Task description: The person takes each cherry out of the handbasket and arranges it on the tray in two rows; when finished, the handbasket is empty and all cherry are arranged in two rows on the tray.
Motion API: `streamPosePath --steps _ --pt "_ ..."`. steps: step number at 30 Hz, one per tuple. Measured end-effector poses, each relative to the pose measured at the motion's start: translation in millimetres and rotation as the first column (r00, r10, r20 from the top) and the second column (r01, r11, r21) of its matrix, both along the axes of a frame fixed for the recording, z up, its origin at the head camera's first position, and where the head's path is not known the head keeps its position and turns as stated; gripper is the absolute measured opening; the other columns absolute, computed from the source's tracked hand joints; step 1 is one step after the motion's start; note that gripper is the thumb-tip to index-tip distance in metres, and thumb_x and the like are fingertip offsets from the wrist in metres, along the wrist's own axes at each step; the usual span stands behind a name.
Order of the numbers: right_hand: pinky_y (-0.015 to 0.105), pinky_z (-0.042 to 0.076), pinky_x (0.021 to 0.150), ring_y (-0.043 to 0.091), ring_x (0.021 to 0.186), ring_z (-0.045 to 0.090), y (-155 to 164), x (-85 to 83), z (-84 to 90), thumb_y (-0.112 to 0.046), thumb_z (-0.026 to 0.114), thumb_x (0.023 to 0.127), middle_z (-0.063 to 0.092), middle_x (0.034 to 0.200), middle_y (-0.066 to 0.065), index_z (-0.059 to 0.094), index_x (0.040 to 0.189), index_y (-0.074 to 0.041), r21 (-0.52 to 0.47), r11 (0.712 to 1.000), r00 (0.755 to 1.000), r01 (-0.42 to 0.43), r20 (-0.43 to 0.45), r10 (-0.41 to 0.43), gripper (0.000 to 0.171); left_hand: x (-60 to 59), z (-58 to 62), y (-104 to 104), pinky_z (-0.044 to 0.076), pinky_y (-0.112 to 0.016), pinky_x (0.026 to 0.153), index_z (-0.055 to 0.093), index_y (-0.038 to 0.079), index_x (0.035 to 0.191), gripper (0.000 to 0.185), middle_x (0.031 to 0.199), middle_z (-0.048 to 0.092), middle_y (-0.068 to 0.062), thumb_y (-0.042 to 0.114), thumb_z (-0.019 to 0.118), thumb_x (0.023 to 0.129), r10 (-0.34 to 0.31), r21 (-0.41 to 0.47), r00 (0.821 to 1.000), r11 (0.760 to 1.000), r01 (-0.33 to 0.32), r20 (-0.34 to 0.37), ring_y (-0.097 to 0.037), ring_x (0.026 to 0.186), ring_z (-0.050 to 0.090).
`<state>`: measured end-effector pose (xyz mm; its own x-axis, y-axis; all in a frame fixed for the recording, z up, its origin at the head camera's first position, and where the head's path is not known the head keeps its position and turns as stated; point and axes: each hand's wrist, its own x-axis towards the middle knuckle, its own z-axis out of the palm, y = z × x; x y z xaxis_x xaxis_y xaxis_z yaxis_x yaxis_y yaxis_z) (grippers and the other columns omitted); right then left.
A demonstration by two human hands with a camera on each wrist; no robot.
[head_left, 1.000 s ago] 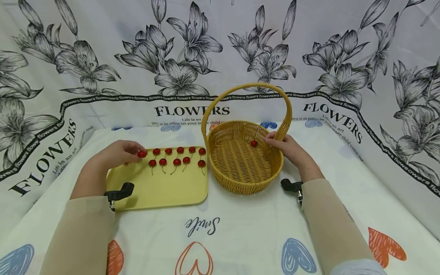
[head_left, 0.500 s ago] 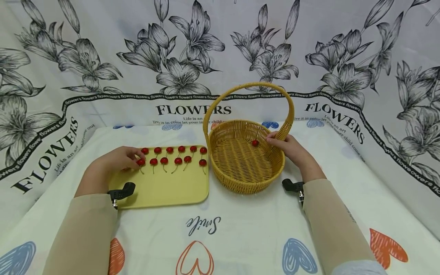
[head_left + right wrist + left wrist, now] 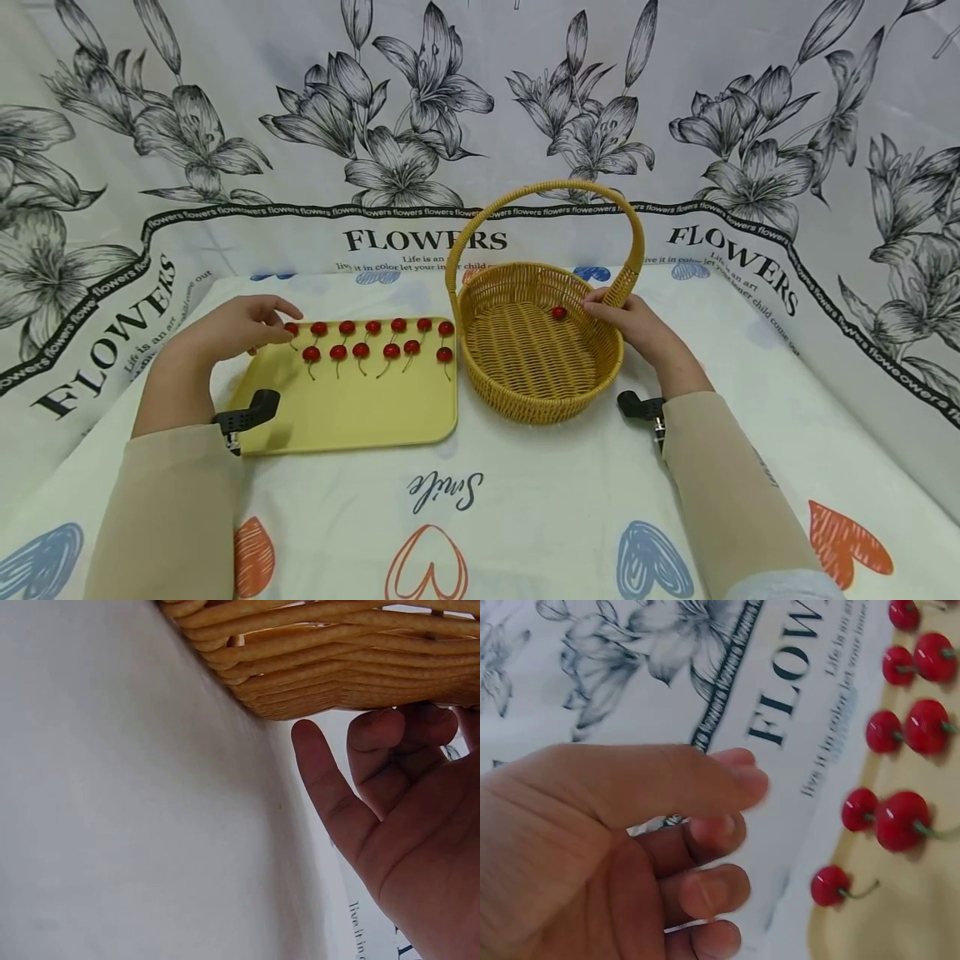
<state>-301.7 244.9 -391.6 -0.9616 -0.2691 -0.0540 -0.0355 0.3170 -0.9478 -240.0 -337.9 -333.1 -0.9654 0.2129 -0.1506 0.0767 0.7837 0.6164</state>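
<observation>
My left hand (image 3: 238, 327) is at the back left corner of the yellow tray (image 3: 337, 417), beside the leftmost red cherry (image 3: 291, 330). In the left wrist view its fingers (image 3: 712, 891) curl loosely with nothing between them, and that end cherry (image 3: 830, 886) lies apart from them. Cherries with green stems lie in two rows along the tray's back. At the right, my right hand (image 3: 633, 323) grips the rim of the woven basket (image 3: 540, 408), thumb inside, by the foot of the handle. From the right wrist, its fingers (image 3: 322, 772) show under the basket wall (image 3: 315, 667).
One cherry (image 3: 558, 313) lies inside the basket near the right thumb. The basket's tall handle (image 3: 566, 185) arches over it. Basket and tray stand side by side on a white cloth (image 3: 540, 500) printed with hearts. A flower-print cloth (image 3: 480, 167) hangs behind.
My left hand touched a front-row cherry, then drew back and left to the tray's corner. More cherries now show at the left end. The right hand keeps its grip on the basket.
</observation>
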Motion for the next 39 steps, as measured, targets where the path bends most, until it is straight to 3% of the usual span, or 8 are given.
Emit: streamPosePath --steps 7,11,19,25,31,33,36,39 --pt "0.053 0.036 0.110 0.030 0.129 0.049 1 -2.1 -2.2 -0.047 0.066 0.099 0.054 0.139 0.014 0.057 0.132 -0.004 0.007 1.000 1.000 0.013 -0.004 -0.013 0.055 11.9 29.4 27 0.045 -0.032 0.064 0.056 0.009 0.135 0.038 0.090 0.059 -0.007 0.027 0.065 0.103 0.065 0.131 0.987 0.990 -0.046 -0.147 -0.023 0.073 0.052" --pt "0.053 0.036 0.110 0.029 0.129 0.049 2 -1.4 -2.8 -0.047 0.066 0.099 0.054 0.138 0.012 0.057 0.133 -0.004 0.011 1.000 1.000 0.020 -0.008 -0.020 0.056 20.8 44.6 56 0.043 -0.033 0.063 0.058 0.013 0.134 0.037 0.087 0.057 -0.006 0.029 0.067 0.102 0.096 0.198 0.962 0.979 -0.044 -0.257 -0.022 0.067 0.048" --pt "0.051 0.039 0.109 0.029 0.127 0.051 4 -4.1 -6.1 -0.044 0.066 0.099 0.054 0.138 0.014 0.057 0.132 -0.002 -0.007 1.000 1.000 0.004 -0.030 -0.004 0.054 32.3 54.1 129 0.040 -0.031 0.053 0.062 0.014 0.130 0.030 0.086 0.057 -0.007 0.020 0.068 0.101 0.038 0.328 0.894 0.936 0.125 -0.447 -0.019 0.066 0.048" --pt "0.054 0.035 0.112 0.030 0.130 0.049 5 -5.6 -7.9 -0.046 0.068 0.098 0.054 0.139 0.012 0.059 0.132 -0.004 -0.011 1.000 1.000 0.007 -0.015 -0.008 0.055 30.9 50.1 183 0.044 -0.029 0.056 0.063 0.014 0.128 0.029 0.084 0.056 -0.007 0.015 0.069 0.100 -0.125 0.233 0.845 0.931 0.281 -0.519 -0.023 0.069 0.053" --pt "0.055 0.035 0.112 0.031 0.132 0.049 5 -5.1 -7.8 -0.046 0.068 0.098 0.055 0.139 0.012 0.060 0.131 -0.005 -0.027 1.000 1.000 0.008 -0.013 -0.008 0.054 24.0 52.8 242 0.044 -0.032 0.063 0.067 0.011 0.125 0.027 0.083 0.056 0.001 0.013 0.069 0.098 -0.357 -0.056 0.718 0.912 0.406 -0.597 -0.016 0.074 0.051" --pt "0.055 0.036 0.112 0.031 0.131 0.050 5 -4.8 -7.7 -0.046 0.068 0.098 0.056 0.139 0.013 0.060 0.131 -0.005 -0.028 1.000 1.000 0.008 -0.014 -0.008 0.053 20.7 55.8 262 0.044 -0.032 0.066 0.068 0.011 0.126 0.029 0.085 0.057 0.001 0.016 0.069 0.098 -0.432 -0.163 0.693 0.893 0.420 -0.578 -0.015 0.077 0.050" --pt "0.054 0.037 0.111 0.031 0.130 0.051 5 -4.4 -7.4 -0.046 0.068 0.098 0.057 0.138 0.012 0.061 0.131 -0.006 -0.028 1.000 1.000 0.008 -0.013 -0.008 0.053 13.1 59.9 287 0.045 -0.032 0.067 0.068 0.013 0.127 0.030 0.091 0.060 0.003 0.021 0.068 0.098 -0.506 -0.302 0.701 0.862 0.407 -0.503 -0.014 0.080 0.052" --pt "0.055 0.038 0.110 0.031 0.130 0.051 4 -4.2 -6.8 -0.046 0.068 0.098 0.057 0.138 0.013 0.060 0.130 -0.005 -0.027 1.000 1.000 0.000 -0.016 -0.001 0.053 2.6 62.3 306 0.048 -0.032 0.066 0.068 0.015 0.129 0.032 0.098 0.065 0.003 0.027 0.068 0.099 -0.535 -0.419 0.742 0.829 0.369 -0.405 -0.015 0.080 0.057"
